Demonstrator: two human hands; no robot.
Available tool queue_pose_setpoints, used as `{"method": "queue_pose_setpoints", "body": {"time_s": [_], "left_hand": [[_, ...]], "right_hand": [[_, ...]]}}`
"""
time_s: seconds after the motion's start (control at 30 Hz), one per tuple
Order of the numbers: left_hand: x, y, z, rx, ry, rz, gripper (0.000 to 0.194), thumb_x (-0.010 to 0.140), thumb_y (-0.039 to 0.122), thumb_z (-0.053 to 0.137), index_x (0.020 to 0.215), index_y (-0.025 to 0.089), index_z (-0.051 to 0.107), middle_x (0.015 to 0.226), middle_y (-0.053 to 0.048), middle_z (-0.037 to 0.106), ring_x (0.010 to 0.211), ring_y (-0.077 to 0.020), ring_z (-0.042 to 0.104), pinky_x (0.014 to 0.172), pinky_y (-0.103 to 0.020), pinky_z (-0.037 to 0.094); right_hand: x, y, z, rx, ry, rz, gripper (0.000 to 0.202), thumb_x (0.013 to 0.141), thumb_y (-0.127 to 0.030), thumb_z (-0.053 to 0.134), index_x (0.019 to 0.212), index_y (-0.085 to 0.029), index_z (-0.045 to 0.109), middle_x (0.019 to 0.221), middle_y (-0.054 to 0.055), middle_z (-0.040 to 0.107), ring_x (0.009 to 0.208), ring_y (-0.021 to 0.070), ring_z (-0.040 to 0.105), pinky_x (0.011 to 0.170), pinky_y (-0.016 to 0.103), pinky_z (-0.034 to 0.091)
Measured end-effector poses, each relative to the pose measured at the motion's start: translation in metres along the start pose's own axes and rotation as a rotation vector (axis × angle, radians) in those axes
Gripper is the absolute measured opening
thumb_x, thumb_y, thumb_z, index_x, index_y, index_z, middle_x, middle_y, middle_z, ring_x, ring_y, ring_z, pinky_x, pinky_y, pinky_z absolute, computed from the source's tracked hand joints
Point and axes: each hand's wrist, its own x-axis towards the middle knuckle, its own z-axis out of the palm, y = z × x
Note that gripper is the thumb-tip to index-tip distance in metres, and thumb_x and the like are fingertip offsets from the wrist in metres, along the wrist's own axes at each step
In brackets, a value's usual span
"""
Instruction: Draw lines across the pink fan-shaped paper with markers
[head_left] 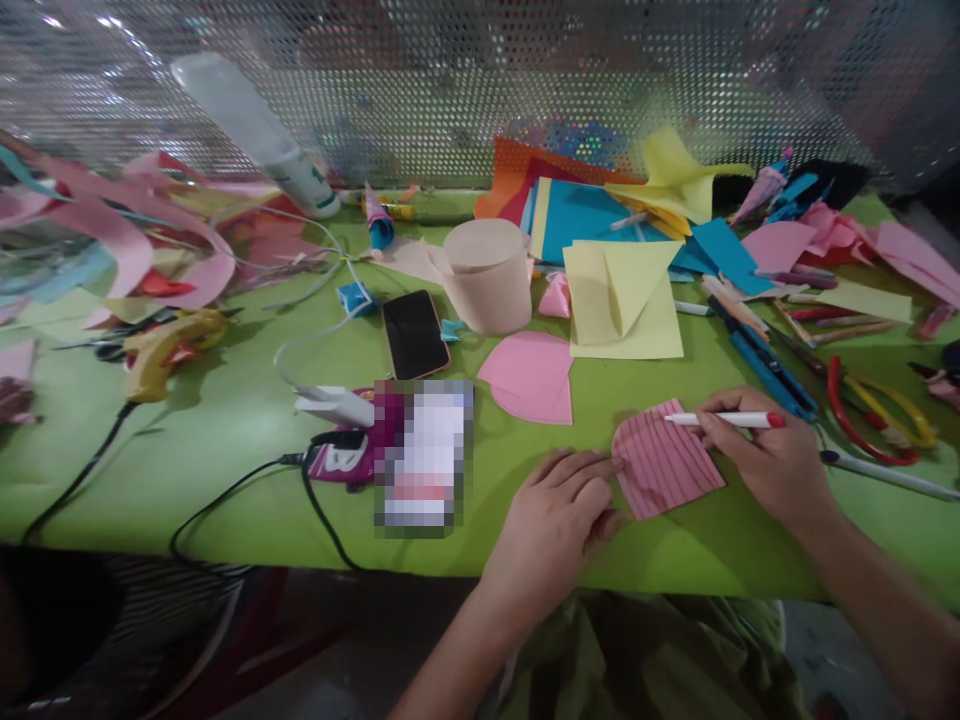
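A pink paper piece with dark red stripes [664, 465], rounded at one end, lies on the table before me. My right hand [757, 455] is closed on a white marker with a red end [731, 420], its tip over the upper part of the striped piece. Resting on the table, my left hand [566, 500] has its fingers stretched toward the piece's left edge, fingertips at or just touching it. Plain pink paper cutouts [529, 378] lie beyond my left hand. Behind them are folded yellow sheets [626, 300] and a rolled pale paper strip [491, 280].
Right of my right hand lie red-and-yellow-handled scissors [874, 410], a blue cutter [757, 350] and a pen [892, 475]. A dark phone [415, 335], a purple power strip [356, 440] with cables and a yellow glue gun [161, 345] are on the left. A white bottle [255, 130] leans at the back.
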Motion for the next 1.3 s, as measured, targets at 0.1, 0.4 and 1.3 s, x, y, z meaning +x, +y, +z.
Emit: {"method": "queue_pose_setpoints", "body": {"time_s": [0.1,0.4,1.3], "left_hand": [[0.000,-0.001,-0.001,0.004,-0.005,0.007,0.011,0.106,0.026,0.064,0.097,0.021,0.064,0.140,-0.006,0.078,0.134,-0.0254,0.070,0.117,-0.053,0.055],[-0.001,-0.003,0.000,-0.001,-0.011,0.019,0.007,0.105,0.024,0.065,0.099,0.021,0.065,0.140,-0.007,0.077,0.135,-0.0254,0.070,0.118,-0.053,0.055],[-0.003,-0.001,0.000,0.060,-0.014,0.080,0.015,0.107,0.034,0.065,0.099,0.021,0.064,0.123,-0.002,0.081,0.123,-0.0237,0.072,0.113,-0.044,0.053]], "right_hand": [[0.000,-0.001,-0.002,0.007,0.026,0.036,0.022,0.101,-0.046,0.067,0.095,-0.025,0.072,0.076,0.001,0.075,0.068,0.0203,0.071,0.062,0.032,0.051],[0.002,-0.003,-0.005,0.028,0.081,0.090,0.021,0.100,-0.046,0.068,0.095,-0.026,0.072,0.079,0.002,0.075,0.070,0.0203,0.069,0.066,0.033,0.050],[-0.012,-0.017,0.005,0.136,-0.107,-0.044,0.018,0.098,-0.045,0.071,0.100,-0.028,0.075,0.081,0.003,0.077,0.065,0.0215,0.070,0.055,0.033,0.052]]}}
